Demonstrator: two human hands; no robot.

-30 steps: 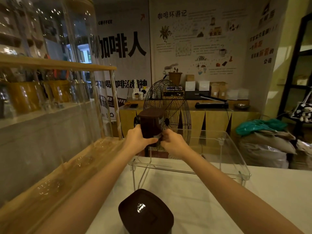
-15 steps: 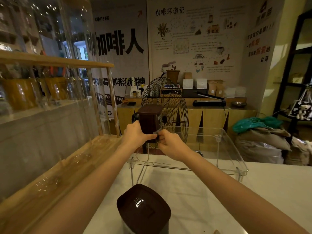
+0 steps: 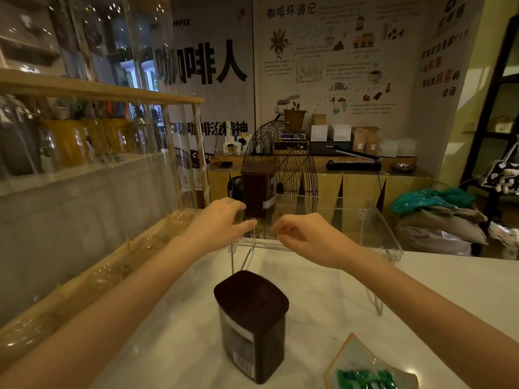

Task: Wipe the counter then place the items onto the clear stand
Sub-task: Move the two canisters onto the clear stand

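Note:
A dark brown canister [image 3: 258, 189] stands upright on the left part of the clear stand [image 3: 376, 226], which sits on the white counter [image 3: 323, 299]. My left hand [image 3: 222, 220] is just below and left of that canister, fingers loose, its fingertips near the canister's base. My right hand [image 3: 306, 234] hovers a little to the right of it, fingers curled and holding nothing. A second dark brown canister [image 3: 252, 324] stands on the counter in front of the stand, between my forearms.
A clear packet with green contents [image 3: 365, 372] lies at the counter's near right. A wooden ledge and glass partition with jars [image 3: 84, 141] run along the left. Behind the stand is a wire fan [image 3: 292, 164] and a wooden cabinet [image 3: 365, 189].
Both hands have let go of the canister on the stand and drawn back toward me; the right hand has dropped away to the right. The camera has tilted down.

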